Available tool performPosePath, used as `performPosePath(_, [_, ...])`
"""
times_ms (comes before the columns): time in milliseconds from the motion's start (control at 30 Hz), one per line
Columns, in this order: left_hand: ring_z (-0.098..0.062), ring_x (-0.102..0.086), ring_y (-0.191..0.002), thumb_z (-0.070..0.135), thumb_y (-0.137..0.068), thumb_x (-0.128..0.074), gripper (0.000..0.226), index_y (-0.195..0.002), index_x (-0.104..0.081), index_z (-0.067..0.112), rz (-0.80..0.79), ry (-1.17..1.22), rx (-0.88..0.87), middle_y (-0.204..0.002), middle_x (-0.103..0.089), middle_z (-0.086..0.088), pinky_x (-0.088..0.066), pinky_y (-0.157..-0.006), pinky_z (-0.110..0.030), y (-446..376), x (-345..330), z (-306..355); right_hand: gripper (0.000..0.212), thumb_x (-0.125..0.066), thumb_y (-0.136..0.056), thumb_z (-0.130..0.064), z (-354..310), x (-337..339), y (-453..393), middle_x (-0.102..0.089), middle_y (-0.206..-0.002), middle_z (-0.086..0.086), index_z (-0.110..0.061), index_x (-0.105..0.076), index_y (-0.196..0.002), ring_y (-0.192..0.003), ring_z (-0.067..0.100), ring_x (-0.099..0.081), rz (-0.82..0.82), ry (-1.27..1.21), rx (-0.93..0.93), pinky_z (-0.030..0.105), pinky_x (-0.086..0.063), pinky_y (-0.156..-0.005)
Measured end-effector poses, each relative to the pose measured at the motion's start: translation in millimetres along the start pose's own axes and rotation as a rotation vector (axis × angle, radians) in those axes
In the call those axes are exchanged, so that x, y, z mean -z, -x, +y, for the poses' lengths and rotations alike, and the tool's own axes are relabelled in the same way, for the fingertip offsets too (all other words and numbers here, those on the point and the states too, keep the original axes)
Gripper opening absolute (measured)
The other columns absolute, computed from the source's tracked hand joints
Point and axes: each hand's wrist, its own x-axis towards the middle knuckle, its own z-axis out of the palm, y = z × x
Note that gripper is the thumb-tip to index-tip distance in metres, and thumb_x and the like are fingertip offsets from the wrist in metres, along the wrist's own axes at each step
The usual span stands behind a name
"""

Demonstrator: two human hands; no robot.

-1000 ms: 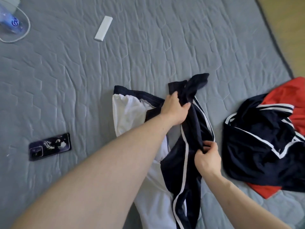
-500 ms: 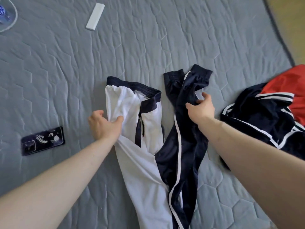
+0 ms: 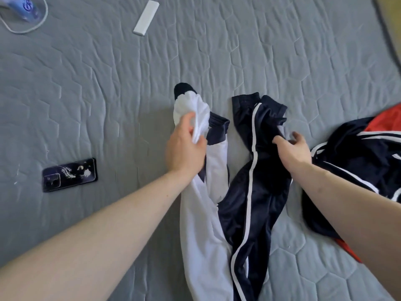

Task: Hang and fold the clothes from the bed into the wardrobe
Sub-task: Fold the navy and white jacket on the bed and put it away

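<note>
Trousers (image 3: 249, 192) sprawled on bed (image 3: 108, 94), thin, limp, probably slippery: left hand (image 3: 184, 148) pinching bunched white leg, right hand (image 3: 293, 152) loosely curled on navy leg, grip unclear; best taken at cuffs or waistband.

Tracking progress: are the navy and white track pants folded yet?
Not folded. The track pants lie spread lengthwise on the bed, the left hand bunching their white end.
</note>
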Motion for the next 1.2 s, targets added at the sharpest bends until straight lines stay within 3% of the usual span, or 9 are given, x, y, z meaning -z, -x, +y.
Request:
performPosePath(67, [-0.021,-0.062,-0.096,0.026,-0.094,-0.061,0.039,-0.133,-0.055,0.023,-0.246,-0.112,0.007,-0.107,-0.064,0.005,-0.049,-0.083,-0.035,-1.4,-18.1,-3.1,0.086,-0.071,-0.082,-0.055,-4.7,-6.9,3.7,-0.055,-0.146,-0.006,-0.029,-0.036,-0.156,-0.130,0.022,-0.055,-0.046,-0.065,0.017,0.035,-0.043,-0.111])
performPosePath(200, [-0.030,-0.066,-0.092,0.043,-0.102,-0.046,0.034,-0.077,-0.054,0.023,-0.616,-0.196,0.137,-0.080,-0.062,0.003,-0.050,-0.074,-0.037,-2.6,-35.3,-12.7,0.076,-0.077,-0.086,-0.046,-10.0,-10.8,3.2,-0.061,-0.133,-0.004,-0.025,-0.045,-0.152,-0.117,0.022,-0.063,-0.095,-0.051,0.044,0.038,-0.050,-0.106])
performPosePath(333, [-0.010,-0.063,-0.109,0.031,-0.099,-0.057,0.027,-0.124,-0.066,0.027,-0.558,0.030,0.133,-0.118,-0.068,0.014,-0.049,-0.095,-0.028,3.2,-18.8,-21.7,0.030,-0.067,-0.090,-0.011,-10.5,-6.7,-0.5,-0.075,-0.105,-0.002,-0.027,-0.073,-0.114,-0.100,0.026,-0.072,-0.139,-0.106,0.091,0.043,-0.058,-0.097])
performPosePath(400, [-0.002,-0.064,-0.105,0.017,-0.094,-0.058,0.031,-0.121,-0.069,0.026,-0.441,0.138,0.144,-0.119,-0.069,0.016,-0.050,-0.091,-0.022,10.2,-3.1,-27.3,0.031,-0.060,-0.090,-0.001,-21.0,0.2,14.0,-0.076,-0.097,-0.002,-0.027,-0.073,-0.101,-0.101,0.028,-0.073,-0.153,-0.260,0.135,0.040,-0.061,-0.089])
performPosePath(600, [-0.015,-0.068,-0.090,0.012,-0.089,-0.064,0.015,-0.092,-0.072,0.025,-0.153,0.442,0.390,-0.093,-0.071,0.008,-0.060,-0.072,-0.033,15.4,37.0,-43.2,0.032,-0.058,-0.098,-0.003,-63.0,7.8,96.3,-0.075,-0.119,0.008,-0.020,-0.070,-0.122,-0.111,0.023,-0.072,-0.444,-0.586,0.265,0.039,-0.058,-0.096])
performPosePath(767, [-0.019,-0.073,-0.097,0.059,-0.084,-0.058,0.045,-0.107,-0.072,0.023,-0.329,0.743,0.581,-0.108,-0.077,-0.001,-0.057,-0.086,-0.037,6.3,60.0,-12.7,0.037,-0.053,-0.099,0.004,-73.0,-13.9,141.9,-0.072,-0.126,0.013,-0.013,-0.066,-0.129,-0.116,0.028,-0.070,-0.746,-0.667,0.249,0.039,-0.057,-0.099])
performPosePath(967, [-0.036,-0.060,-0.130,0.059,-0.093,-0.042,0.068,-0.132,-0.065,0.008,-0.436,1.328,0.651,-0.137,-0.064,-0.016,-0.039,-0.116,-0.050,-21.7,74.4,27.0,0.026,-0.063,-0.097,-0.001,-52.2,-51.9,143.5,-0.075,-0.115,0.018,-0.008,-0.069,-0.122,-0.112,0.036,-0.071,-0.657,-0.518,0.154,0.049,-0.056,-0.100])
performPosePath(1067, [-0.033,-0.068,-0.119,0.050,-0.089,-0.050,0.050,-0.111,-0.074,0.012,-0.356,1.309,0.689,-0.123,-0.072,-0.011,-0.047,-0.108,-0.046,-30.1,82.2,37.4,0.022,-0.062,-0.097,-0.001,-46.8,-55.4,143.0,-0.077,-0.109,0.014,-0.011,-0.071,-0.114,-0.104,0.031,-0.074,-0.617,-0.415,0.185,0.047,-0.059,-0.096])
performPosePath(1200, [-0.030,-0.069,-0.118,0.067,-0.081,-0.059,0.075,-0.132,-0.069,0.013,-0.382,1.164,0.651,-0.131,-0.070,-0.009,-0.048,-0.108,-0.046,-47.0,92.9,56.0,0.015,-0.065,-0.098,-0.015,-52.9,-60.2,139.7,-0.078,-0.104,0.011,-0.010,-0.071,-0.111,-0.098,0.026,-0.076,-0.564,-0.317,0.252,0.042,-0.060,-0.093])
